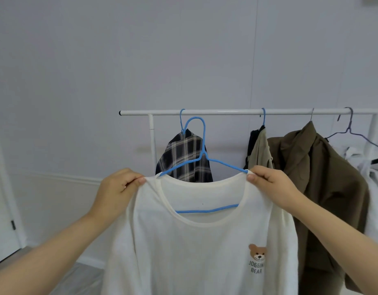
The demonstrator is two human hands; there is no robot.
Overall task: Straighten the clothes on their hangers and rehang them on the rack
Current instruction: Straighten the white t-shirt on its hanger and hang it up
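The white rack spans the wall, carrying a plaid shirt, a beige garment, an olive jacket and an empty dark hanger. In front, off the rail, hangs the white T-shirt on its blue hanger. The left hand and right hand each pinch a shoulder seam, apparently squaring it; next the hook must rise over the rail.

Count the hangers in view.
5: one blue hanger in the white shirt, held off the rail; four hooked on it at. More may hang past the right edge.
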